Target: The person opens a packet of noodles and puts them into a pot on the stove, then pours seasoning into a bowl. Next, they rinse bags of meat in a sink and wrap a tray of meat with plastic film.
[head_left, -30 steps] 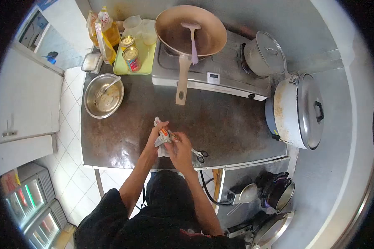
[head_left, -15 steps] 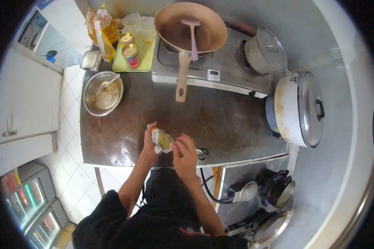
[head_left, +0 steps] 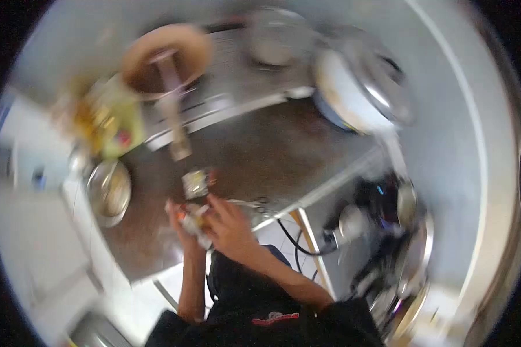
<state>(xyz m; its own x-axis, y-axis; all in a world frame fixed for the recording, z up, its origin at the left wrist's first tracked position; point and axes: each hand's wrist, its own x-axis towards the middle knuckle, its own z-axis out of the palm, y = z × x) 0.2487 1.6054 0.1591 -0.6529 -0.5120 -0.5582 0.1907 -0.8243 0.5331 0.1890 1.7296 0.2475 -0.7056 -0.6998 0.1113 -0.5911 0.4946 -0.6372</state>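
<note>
Between my two hands, near the counter's front edge, is a small white packet [head_left: 195,225] with orange marks, blurred by motion. My left hand [head_left: 182,230] is wrapped round its left side. My right hand [head_left: 228,227] lies over its right side, fingers bent onto it. Just beyond my hands a small silvery-white package [head_left: 195,184] rests on the dark counter [head_left: 266,150]. Scissors [head_left: 261,205] lie to the right of my right hand.
A tan pan [head_left: 139,66] with a pinkish turner sits on the stove at the back left. A metal bowl [head_left: 109,194] is at the left, a yellow-green tray [head_left: 121,144] behind it. A large white pot [head_left: 344,95] stands back right; pans [head_left: 417,248] are at the lower right.
The view has turned and blurred, shifting the counter items. My right hand has closed in over the packet, and the silvery-white package now shows beyond my hands.
</note>
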